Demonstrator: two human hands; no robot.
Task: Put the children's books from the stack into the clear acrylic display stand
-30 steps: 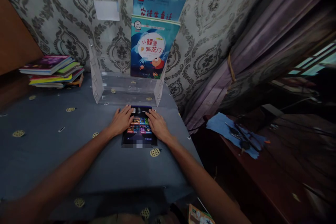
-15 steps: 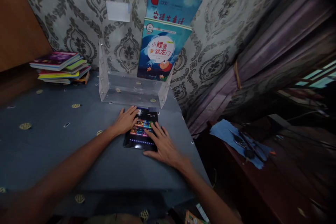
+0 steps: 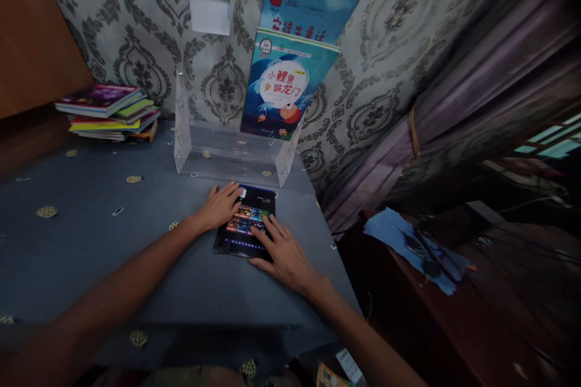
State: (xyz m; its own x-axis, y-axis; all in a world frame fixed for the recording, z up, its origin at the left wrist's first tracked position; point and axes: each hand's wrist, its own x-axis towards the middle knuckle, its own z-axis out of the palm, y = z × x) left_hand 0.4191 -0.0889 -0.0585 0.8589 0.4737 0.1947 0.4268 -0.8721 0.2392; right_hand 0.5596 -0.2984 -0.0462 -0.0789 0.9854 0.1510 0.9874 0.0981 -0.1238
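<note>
A dark book (image 3: pixel 245 242) with rows of small coloured pictures lies flat on the table. My left hand (image 3: pixel 220 205) rests on its left edge, fingers stretched out. Across its right side lies my right hand (image 3: pixel 285 257), fingers spread, with the thumb near the lower edge. Just beyond the book stands a clear acrylic rack (image 3: pixel 227 163). Upright in its right part are a blue picture book with a fish (image 3: pixel 284 91) and, behind and higher, another blue book (image 3: pixel 308 9).
A stack of books (image 3: pixel 106 112) sits at the back left of the grey-covered table (image 3: pixel 91 242). To the right, a lower dark red surface (image 3: pixel 436 320) holds a blue cloth (image 3: pixel 394 230) with tools on it. A purple curtain (image 3: pixel 385 151) hangs beside the wall.
The view has shifted slightly. Both hands stay on the dark book in nearly the same pose, and the rack and its books look unchanged.
</note>
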